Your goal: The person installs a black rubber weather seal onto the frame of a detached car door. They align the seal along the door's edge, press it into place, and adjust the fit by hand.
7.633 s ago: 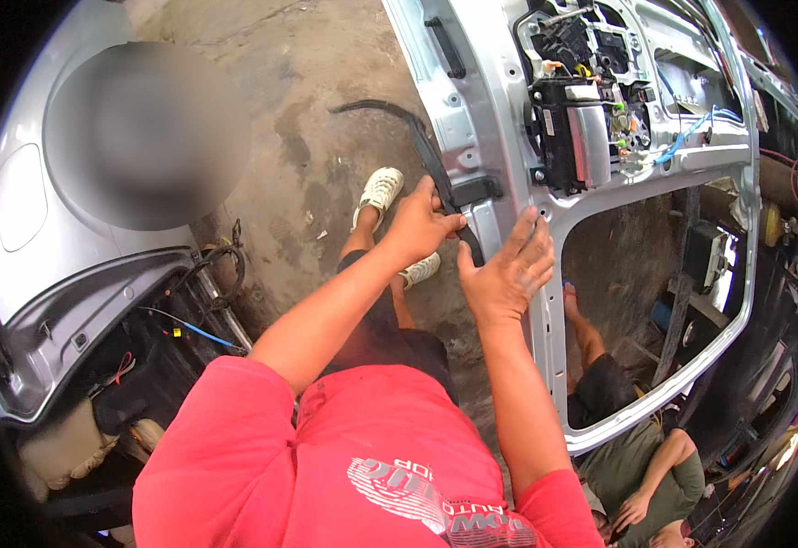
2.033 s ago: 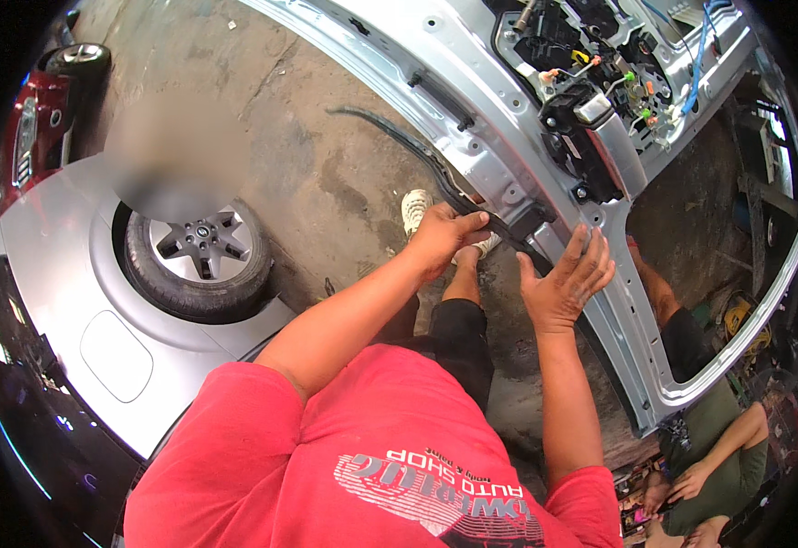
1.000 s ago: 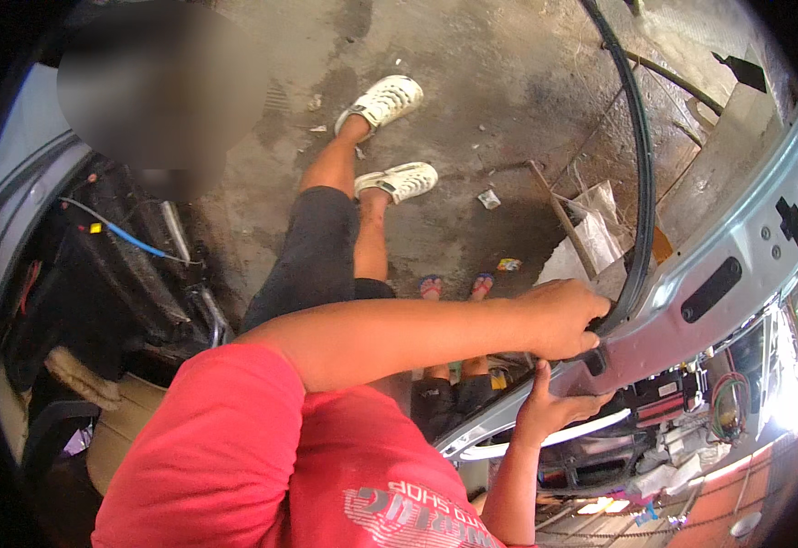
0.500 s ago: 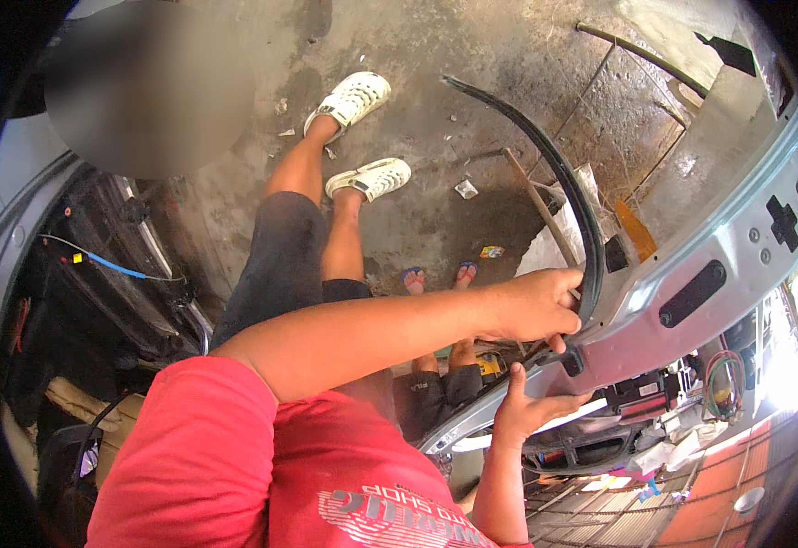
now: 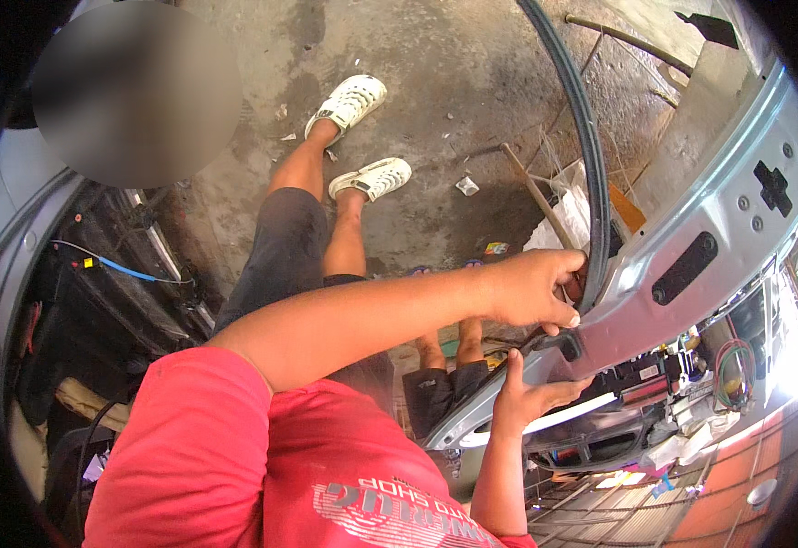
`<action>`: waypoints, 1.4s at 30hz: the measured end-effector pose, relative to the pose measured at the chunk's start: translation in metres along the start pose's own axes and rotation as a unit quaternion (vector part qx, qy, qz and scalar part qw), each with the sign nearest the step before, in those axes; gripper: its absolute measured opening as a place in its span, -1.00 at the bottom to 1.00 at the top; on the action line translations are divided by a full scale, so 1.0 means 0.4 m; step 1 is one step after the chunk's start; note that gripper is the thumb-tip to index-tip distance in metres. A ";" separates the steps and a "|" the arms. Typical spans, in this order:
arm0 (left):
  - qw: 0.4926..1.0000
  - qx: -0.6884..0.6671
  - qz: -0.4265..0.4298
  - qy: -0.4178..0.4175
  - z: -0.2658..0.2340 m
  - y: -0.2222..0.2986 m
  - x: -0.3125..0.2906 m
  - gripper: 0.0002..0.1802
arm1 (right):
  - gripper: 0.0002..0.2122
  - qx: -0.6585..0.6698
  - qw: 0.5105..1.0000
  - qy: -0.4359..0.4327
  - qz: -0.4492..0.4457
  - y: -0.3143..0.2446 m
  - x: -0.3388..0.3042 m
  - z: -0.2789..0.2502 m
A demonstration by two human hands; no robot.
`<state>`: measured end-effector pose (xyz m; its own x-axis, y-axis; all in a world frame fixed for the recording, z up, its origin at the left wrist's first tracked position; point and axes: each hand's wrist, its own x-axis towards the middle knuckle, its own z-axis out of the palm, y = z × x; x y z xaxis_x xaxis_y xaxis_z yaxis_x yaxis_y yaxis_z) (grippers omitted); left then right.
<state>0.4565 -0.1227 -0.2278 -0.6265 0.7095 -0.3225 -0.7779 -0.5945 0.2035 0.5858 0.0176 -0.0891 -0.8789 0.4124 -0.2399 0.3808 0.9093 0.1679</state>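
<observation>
A long black rubber weatherstrip (image 5: 574, 100) curves down from the top of the view to the edge of a silver car door (image 5: 632, 342). Its lower part runs along that edge. My left hand (image 5: 536, 290) reaches across from the left, thumb and fingers closed on the strip close to the metal; part of the grip is hidden. Just below, my right hand (image 5: 536, 397) rests at the door's near edge with its thumb up and fingers stretched along the underside. A dark fitting (image 5: 565, 344) sits on the door between my hands.
At left is a dark car door opening (image 5: 97, 247) with a blue cable (image 5: 125, 267). Legs in dark shorts and white clogs (image 5: 355, 100) stand on the concrete floor; another person's legs (image 5: 469, 342) are past my left forearm. Wooden sticks (image 5: 540, 196) and scraps lie beyond the door.
The weatherstrip has swung upward, and its far end has left the top of the view. My left hand stays near the door edge. My right hand has barely moved.
</observation>
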 end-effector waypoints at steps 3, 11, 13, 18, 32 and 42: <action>0.998 -0.054 -0.013 -0.028 -0.009 0.009 0.004 -0.52 | 0.25 -0.013 1.000 0.003 -0.011 -0.001 0.000 -0.003; 0.958 0.281 0.063 0.004 -0.003 0.061 -0.006 -0.50 | 0.30 -0.020 1.000 0.001 -0.006 0.016 -0.003 -0.005; 0.938 0.339 0.075 0.018 0.008 0.074 -0.010 -0.48 | 0.31 -0.027 1.000 0.004 -0.012 0.026 -0.004 0.000; 0.918 0.381 0.101 0.046 0.015 0.069 -0.011 -0.46 | 0.32 -0.036 0.999 -0.005 0.001 0.016 0.001 -0.005; 0.988 0.147 -0.019 0.031 0.026 0.051 -0.020 -0.37 | -0.03 0.117 0.978 0.071 -0.155 -0.104 0.057 -0.140; 0.981 0.194 -0.005 0.019 0.015 0.053 -0.018 -0.31 | -0.25 0.196 0.979 -0.022 -0.046 -0.165 0.179 -0.026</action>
<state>0.4442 -0.1383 -0.2158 -0.6220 0.6957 -0.3594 -0.7486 -0.3936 0.5336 0.4949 -0.0134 -0.1073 -0.9049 0.3218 -0.2786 0.3891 0.8908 -0.2346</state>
